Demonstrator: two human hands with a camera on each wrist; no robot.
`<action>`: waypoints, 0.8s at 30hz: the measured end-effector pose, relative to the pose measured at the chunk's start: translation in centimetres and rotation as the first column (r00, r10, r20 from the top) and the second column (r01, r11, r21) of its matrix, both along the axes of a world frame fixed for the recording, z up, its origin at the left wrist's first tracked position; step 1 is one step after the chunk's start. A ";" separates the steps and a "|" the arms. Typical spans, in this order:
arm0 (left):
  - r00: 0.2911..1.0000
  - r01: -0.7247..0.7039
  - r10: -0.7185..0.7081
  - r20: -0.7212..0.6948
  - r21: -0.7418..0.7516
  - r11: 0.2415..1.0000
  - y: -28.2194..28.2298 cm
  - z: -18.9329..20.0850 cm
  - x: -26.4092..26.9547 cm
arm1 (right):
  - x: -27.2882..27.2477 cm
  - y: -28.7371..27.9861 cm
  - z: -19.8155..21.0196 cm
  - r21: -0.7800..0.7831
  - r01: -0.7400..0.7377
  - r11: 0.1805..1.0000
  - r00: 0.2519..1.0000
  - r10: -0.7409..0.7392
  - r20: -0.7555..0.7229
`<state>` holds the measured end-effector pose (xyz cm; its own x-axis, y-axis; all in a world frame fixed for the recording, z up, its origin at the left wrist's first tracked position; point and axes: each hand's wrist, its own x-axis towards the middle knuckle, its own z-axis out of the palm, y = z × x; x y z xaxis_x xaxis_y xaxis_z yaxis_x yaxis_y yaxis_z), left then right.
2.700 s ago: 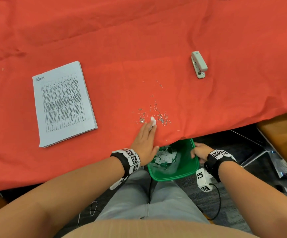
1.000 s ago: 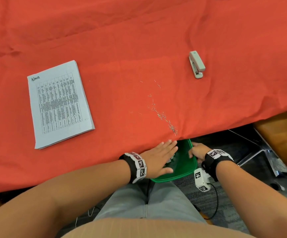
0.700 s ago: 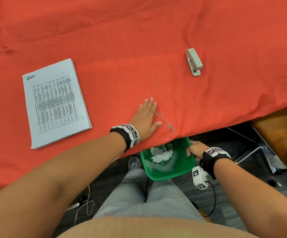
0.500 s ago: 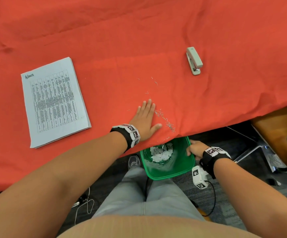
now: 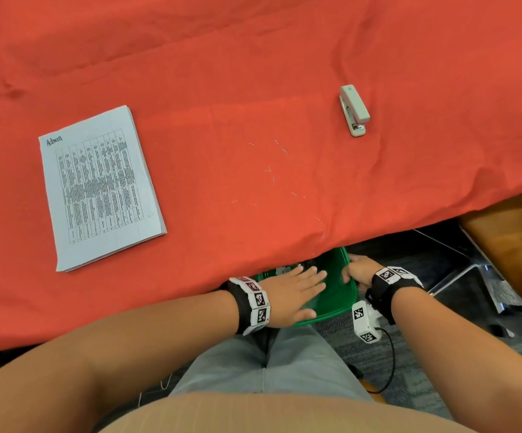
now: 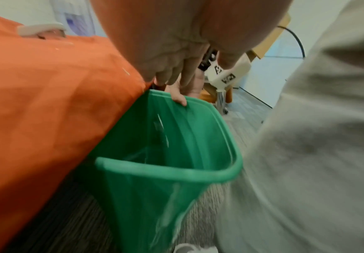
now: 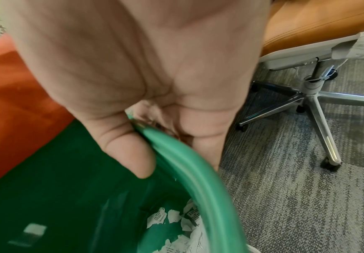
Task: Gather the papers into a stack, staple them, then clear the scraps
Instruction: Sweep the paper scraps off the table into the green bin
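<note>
The stapled paper stack lies on the red cloth at the left. A grey stapler sits at the far right. A few loose staples are scattered mid-cloth, more near the table edge. A green bin hangs just under the table edge; my right hand grips its rim, thumb inside. My left hand is flat, fingers straight, over the bin's mouth and holds nothing. Torn paper scraps lie in the bin's bottom.
The red cloth covers the whole table and drapes over its near edge. An orange office chair with a metal star base stands on the carpet to the right. My grey-trousered legs are below the bin.
My left hand swept from the cloth back over the table edge to the bin's mouth. The line of staples near the edge is mostly gone. The right hand kept its grip on the bin.
</note>
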<state>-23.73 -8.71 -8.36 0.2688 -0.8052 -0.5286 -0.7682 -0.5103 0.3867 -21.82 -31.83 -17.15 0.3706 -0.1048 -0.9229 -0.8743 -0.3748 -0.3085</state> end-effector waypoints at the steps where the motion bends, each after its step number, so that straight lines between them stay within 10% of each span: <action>1: 0.999 -0.029 0.030 0.024 -0.041 0.999 -0.3 0.7 0.6 | 0.1 0.2 0.7 -0.006 -0.020 1.000 1.000 0.020 -0.002; 8: 0.926 -0.353 0.356 0.125 -0.044 0.935 -2.1 2.3 7.0 | -0.1 -0.8 -1.4 0.042 0.037 0.998 0.999 -0.037 -0.002; 18: 0.999 0.046 -0.044 -0.016 0.108 0.993 -1.2 1.0 2.5 | 0.2 0.0 0.2 0.038 0.018 0.999 1.000 -0.018 -0.002; 24: 0.836 -0.533 0.546 0.049 -0.162 0.830 2.5 4.1 7.0 | 0.5 -0.1 -0.3 0.024 0.009 1.000 1.000 -0.010 0.026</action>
